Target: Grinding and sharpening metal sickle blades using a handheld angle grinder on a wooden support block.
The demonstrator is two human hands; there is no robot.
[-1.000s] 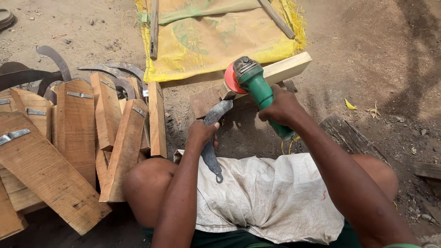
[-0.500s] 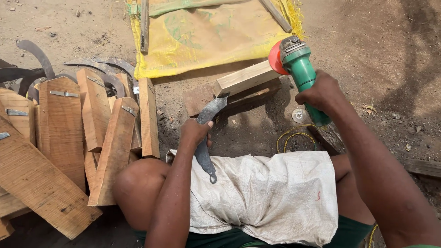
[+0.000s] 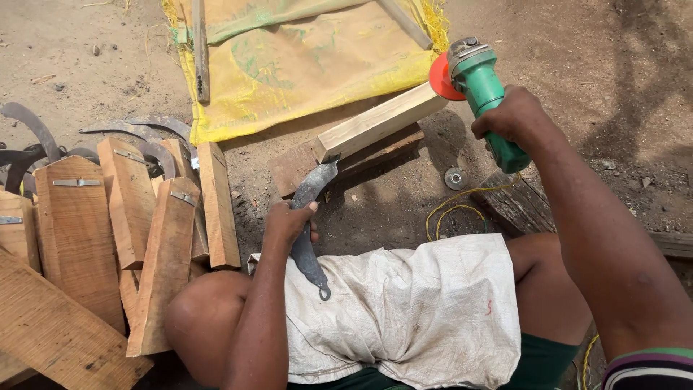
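Now, at your far left the wooden boards lie stacked and leaning against one another, crowding right up to your left knee, so there is no free ground on that side. Behind them, curved dark blades rest on the dirt. Your left hand is closed around the middle of the metal blade, fingers wrapped over it and thumb on top. The blade's tip rests on the pale wooden block, its hooked tail end hangs over the white sackcloth across your lap. The block sits on a darker plank, with its far end just at the edge of the yellow woven sack. Between the plank and your lap there is a bare patch of dark soil, where a yellow cord loops beside a small metal disc. Your right hand grips the green angle grinder, fingers curled tight about its body, its orange guard just off the block's right end. To the right lies open dirt.

Compared with a second ago, the grinder has swung away from the blade, out to the right and farther from you, while your left hand keeps the blade in the same place.
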